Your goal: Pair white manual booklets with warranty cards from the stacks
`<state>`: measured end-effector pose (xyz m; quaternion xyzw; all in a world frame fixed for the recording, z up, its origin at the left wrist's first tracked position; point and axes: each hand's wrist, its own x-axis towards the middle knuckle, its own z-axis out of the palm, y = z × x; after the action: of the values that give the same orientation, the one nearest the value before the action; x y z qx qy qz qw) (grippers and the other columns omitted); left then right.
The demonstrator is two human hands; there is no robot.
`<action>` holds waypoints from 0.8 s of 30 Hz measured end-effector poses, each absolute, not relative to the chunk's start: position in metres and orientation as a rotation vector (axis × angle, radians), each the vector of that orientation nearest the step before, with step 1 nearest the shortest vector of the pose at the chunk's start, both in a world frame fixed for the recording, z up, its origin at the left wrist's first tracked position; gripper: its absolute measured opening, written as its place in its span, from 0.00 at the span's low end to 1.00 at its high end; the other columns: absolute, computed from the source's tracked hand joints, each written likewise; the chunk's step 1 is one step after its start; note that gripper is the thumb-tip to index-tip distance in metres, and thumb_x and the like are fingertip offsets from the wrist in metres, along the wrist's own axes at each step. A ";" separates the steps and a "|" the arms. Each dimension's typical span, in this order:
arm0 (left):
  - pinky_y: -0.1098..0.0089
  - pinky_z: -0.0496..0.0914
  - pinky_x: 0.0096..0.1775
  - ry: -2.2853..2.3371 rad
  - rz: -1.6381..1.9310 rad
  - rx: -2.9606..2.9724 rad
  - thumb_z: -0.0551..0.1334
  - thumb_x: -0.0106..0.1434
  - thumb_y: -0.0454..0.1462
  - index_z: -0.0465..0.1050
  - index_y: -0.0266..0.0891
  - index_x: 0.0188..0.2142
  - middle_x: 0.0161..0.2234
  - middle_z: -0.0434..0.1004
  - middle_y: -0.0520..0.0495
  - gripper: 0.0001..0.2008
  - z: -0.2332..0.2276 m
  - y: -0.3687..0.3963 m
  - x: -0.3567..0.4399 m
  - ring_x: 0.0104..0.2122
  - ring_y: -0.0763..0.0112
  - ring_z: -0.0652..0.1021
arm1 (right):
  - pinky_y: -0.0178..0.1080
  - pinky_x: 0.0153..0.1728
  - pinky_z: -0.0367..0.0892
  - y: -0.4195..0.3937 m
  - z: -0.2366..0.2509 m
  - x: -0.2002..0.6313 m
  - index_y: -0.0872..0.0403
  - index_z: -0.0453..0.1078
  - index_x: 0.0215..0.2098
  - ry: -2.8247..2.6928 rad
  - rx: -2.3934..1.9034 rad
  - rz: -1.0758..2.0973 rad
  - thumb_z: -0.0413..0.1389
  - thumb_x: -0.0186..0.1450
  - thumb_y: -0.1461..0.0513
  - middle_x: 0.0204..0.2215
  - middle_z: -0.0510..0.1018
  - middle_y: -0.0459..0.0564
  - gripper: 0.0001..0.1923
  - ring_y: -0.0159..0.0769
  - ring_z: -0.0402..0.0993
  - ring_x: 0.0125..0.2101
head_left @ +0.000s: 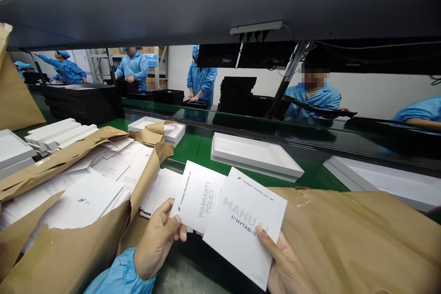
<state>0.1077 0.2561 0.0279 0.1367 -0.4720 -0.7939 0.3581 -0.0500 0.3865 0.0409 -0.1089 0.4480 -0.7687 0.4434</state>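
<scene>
My left hand [160,234] pinches the corner of a white booklet printed "Warranty Policy" [198,197]. A square white booklet printed "Manual" and "HYTAB" [241,243] is gripped by my right hand [285,262], its thumb across the front. The manual's left edge overlaps the warranty booklet's right side. To the left, a torn brown paper wrapper [89,248] lies open around many loose white booklets [86,197]. Behind my left hand rests a further stack of white booklets [161,188], partly covered by the wrapper.
White box trays [255,172] stand on the green conveyor belt [198,147]. Brown paper [344,229] covers the right foreground. White stacked pieces [58,135] lie at left. A shelf [206,0] with a power strip [257,27] hangs overhead. Several co-workers in blue [203,78] work opposite.
</scene>
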 end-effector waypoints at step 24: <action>0.72 0.60 0.45 -1.976 -1.502 0.650 0.56 0.57 0.37 0.53 0.45 0.51 0.49 0.64 0.48 0.23 0.022 0.262 0.105 0.46 0.66 0.66 | 0.44 0.46 0.61 0.384 0.025 -0.039 0.49 0.63 0.48 1.134 -0.452 -1.765 0.57 0.55 0.58 0.47 0.70 0.52 0.22 0.44 0.65 0.45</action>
<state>0.1052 0.2620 0.0223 0.2431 -0.7383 -0.5614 0.2840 -0.0393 0.3841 0.0250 -0.1852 0.4644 -0.7227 0.4772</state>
